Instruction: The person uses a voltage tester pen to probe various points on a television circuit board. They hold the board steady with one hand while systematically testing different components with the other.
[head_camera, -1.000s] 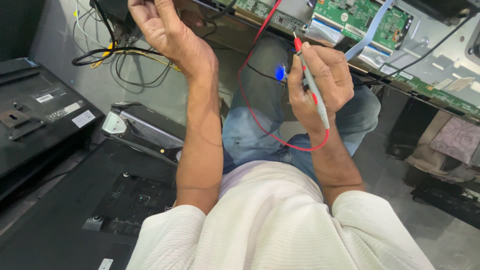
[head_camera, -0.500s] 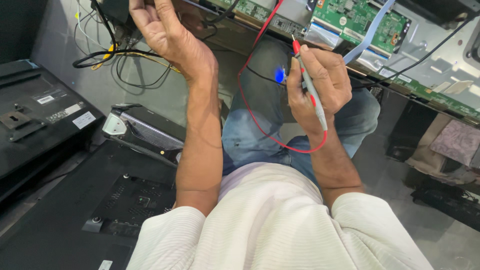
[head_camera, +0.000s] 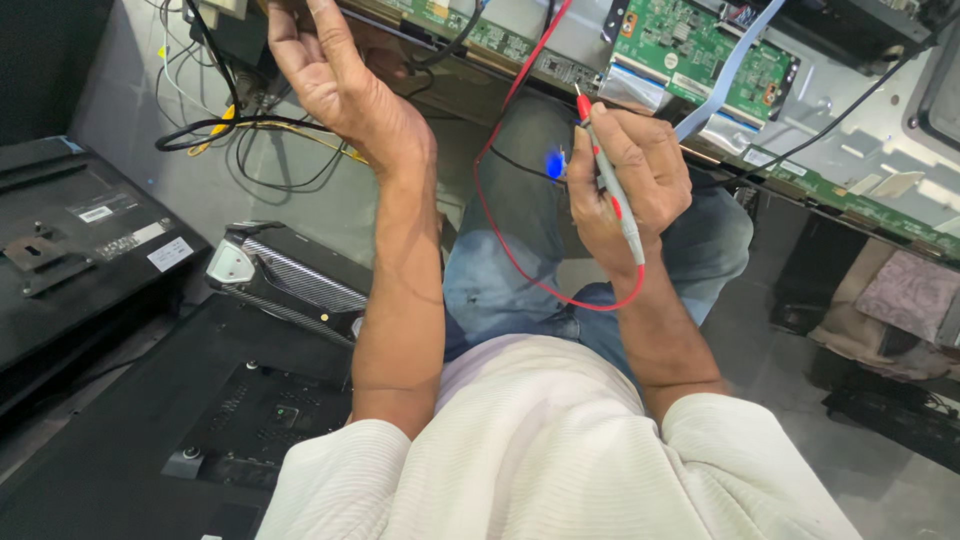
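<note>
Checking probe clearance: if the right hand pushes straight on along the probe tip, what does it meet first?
Likely the green circuit board just past the probe tip in the right hand; depth unclear, so the gap can't be judged.

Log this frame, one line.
right hand: grips red probe, tip up | left hand: raised, open, near cables | green circuit board: beyond probe tip

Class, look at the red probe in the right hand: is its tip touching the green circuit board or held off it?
Held off. The red probe sits gripped in the right hand, tip short of the green board.
</note>
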